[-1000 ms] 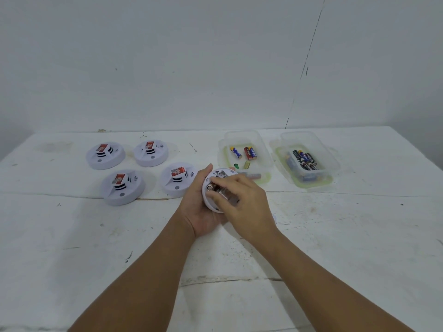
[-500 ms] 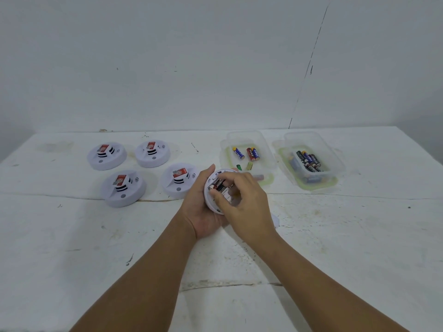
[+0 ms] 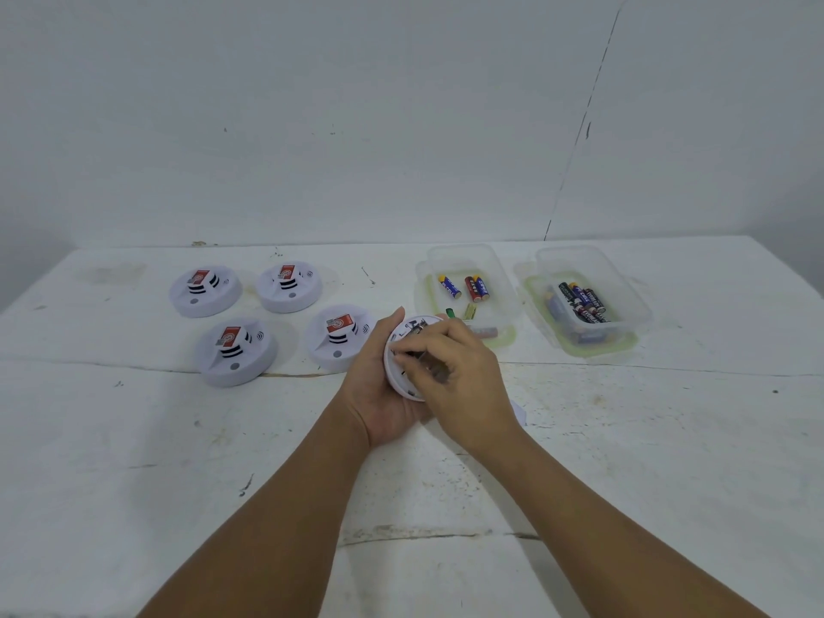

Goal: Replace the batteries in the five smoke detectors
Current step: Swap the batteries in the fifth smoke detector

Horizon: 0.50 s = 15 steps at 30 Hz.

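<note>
My left hand [image 3: 380,385] cups a white smoke detector [image 3: 403,339] with its open back tilted toward me, just above the table's middle. My right hand [image 3: 463,376] covers most of it, thumb and fingers pinched on a dark battery [image 3: 431,367] at the detector's compartment. Several more white detectors with red labels sit face up to the left: two at the back [image 3: 205,289] [image 3: 289,285] and two nearer [image 3: 235,352] [image 3: 336,336].
A clear plastic box [image 3: 499,283] behind my hands holds a few blue and red batteries. A second clear box [image 3: 624,301] to its right holds several dark batteries. A small white piece [image 3: 519,414] lies on the white table [image 3: 133,461] under my right wrist. A wall stands behind.
My right fingers have shifted down across the detector's back with the battery, now covering more of the compartment. My left hand holds the detector in the same place.
</note>
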Available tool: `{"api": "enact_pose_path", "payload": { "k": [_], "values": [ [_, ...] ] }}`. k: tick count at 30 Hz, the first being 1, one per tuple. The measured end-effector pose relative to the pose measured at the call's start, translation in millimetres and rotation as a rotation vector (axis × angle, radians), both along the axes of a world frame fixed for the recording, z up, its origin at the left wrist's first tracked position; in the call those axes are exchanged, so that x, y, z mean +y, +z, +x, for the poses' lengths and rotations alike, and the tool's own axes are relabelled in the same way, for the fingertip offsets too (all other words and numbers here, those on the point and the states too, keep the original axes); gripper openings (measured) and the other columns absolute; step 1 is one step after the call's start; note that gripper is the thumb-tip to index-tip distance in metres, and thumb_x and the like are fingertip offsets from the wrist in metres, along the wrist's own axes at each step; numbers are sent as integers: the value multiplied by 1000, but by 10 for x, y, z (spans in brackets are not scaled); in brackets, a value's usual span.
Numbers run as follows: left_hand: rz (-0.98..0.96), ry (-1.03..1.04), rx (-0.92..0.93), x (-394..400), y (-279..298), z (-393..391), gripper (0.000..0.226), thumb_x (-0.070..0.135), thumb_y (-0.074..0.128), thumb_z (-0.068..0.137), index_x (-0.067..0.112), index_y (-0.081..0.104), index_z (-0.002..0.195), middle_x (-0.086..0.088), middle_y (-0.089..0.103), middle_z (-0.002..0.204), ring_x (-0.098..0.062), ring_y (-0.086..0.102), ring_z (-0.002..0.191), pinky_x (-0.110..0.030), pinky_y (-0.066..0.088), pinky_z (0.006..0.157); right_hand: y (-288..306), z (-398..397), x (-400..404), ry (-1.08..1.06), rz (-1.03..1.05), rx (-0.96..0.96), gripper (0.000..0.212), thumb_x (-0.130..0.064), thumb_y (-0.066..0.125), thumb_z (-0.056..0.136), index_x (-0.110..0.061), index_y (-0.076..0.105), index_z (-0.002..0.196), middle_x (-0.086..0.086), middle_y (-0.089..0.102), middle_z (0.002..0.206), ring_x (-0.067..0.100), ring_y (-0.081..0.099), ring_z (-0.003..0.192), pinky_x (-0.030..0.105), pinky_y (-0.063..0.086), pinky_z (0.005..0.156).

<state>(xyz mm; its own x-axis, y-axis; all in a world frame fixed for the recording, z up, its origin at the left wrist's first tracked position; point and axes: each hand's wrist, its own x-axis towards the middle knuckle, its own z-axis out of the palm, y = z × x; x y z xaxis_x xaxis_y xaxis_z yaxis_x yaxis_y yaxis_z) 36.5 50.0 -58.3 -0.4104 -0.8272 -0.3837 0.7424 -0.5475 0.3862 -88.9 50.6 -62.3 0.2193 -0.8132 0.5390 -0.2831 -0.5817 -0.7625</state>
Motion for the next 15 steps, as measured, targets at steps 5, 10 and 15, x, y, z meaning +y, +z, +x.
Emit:
{"api": "enact_pose_path", "payload": {
  "k": [5,10,15],
  "values": [
    [4,10,-55,13,30,-6,52,54,63,95,9,70,120,-7,71,109,-23,71,103,-34,59,89,-6,-12,17,3,3,-5,20,-8,80,87,-17,79,105,-7,64,100,11,64,95,26,54,84],
    [-79,9,-195,14,39,-25,51,57,68,91,20,54,125,-1,55,96,-19,62,98,-36,49,93,55,-110,6,69,134,-7,38,-17,85,86,-25,72,121,-13,66,93,16,63,84,26,54,78],
    [-61,0,-158,8,17,-19,43,57,59,97,15,64,99,-1,60,84,-18,66,85,-33,53,84,96,-133,-49,85,26,91,32,-14,80,87,-19,77,118,-8,64,93,15,61,84,19,50,83]
  ]
}}
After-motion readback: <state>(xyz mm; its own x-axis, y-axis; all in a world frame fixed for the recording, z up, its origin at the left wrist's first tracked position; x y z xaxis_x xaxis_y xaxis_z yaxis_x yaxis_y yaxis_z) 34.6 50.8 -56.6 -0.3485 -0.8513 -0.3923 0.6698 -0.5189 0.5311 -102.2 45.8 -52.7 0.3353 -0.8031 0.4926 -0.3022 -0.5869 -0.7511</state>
